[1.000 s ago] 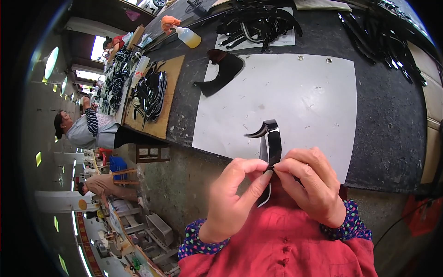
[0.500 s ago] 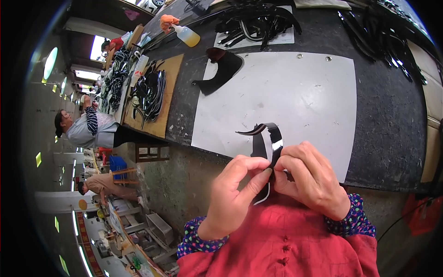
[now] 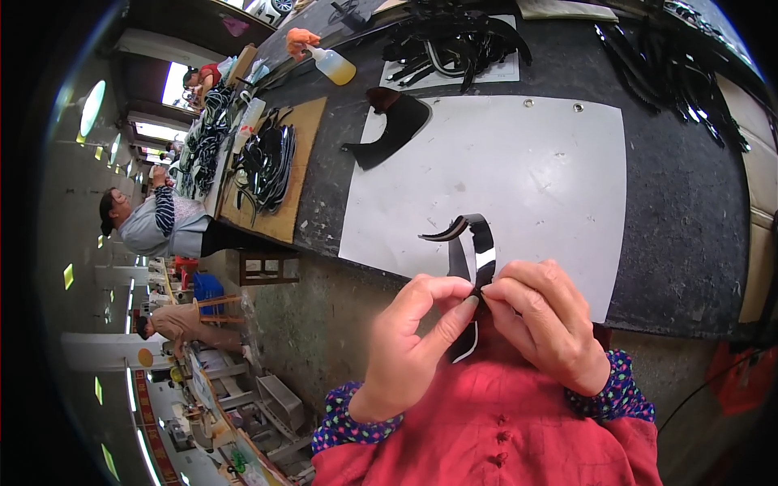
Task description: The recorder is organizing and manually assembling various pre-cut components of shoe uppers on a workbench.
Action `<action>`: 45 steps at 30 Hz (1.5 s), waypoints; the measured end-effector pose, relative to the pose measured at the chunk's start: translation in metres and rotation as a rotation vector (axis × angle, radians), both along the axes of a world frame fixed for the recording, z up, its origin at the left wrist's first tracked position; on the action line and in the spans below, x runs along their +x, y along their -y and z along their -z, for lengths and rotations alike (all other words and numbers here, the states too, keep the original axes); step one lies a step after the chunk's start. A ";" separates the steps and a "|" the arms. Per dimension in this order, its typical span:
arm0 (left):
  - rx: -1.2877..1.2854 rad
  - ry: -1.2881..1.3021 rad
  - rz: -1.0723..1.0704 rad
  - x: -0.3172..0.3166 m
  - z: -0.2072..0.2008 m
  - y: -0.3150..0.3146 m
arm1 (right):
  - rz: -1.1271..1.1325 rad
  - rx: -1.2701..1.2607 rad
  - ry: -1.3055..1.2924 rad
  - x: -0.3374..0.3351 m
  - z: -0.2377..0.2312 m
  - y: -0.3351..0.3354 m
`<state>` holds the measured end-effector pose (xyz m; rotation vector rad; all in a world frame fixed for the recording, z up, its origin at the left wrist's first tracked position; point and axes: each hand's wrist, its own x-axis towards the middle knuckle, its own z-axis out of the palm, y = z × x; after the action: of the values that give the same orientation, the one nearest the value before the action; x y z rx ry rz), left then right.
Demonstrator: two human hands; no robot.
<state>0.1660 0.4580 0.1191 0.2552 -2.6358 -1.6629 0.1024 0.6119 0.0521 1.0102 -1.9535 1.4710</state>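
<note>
Your left hand [image 3: 405, 348] and right hand [image 3: 551, 326] pinch a glossy black strip [image 3: 485, 243] between thumb and forefinger, their tips nearly meeting; it curls up beyond them. Ahead of your hands, a white sheet [image 3: 502, 170] with scattered specks and two metal eyelets lies on the dark, scuffed table [image 3: 677, 235]. A curved black piece [image 3: 397, 134] overlaps its far left corner; a bottle [image 3: 335, 67] of yellowish liquid lies beyond. Far left of your left hand, a worker [image 3: 166, 223] stands beside the table, above a stained floor [image 3: 316, 316].
</note>
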 end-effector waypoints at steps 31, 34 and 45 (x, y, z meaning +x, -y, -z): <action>0.416 0.231 -0.087 0.007 0.009 -0.002 | -0.415 -0.781 1.394 -0.002 0.006 0.042; 0.469 0.176 -0.111 0.007 0.009 0.000 | -0.402 -0.787 1.407 0.003 0.007 0.037; 0.504 0.017 -0.195 0.006 0.001 0.005 | -0.471 -0.580 1.045 0.018 0.011 0.035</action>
<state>0.1724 0.4532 0.1176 0.5110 -2.0705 -2.2219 0.1203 0.5770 0.0414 0.4402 -1.6463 3.0388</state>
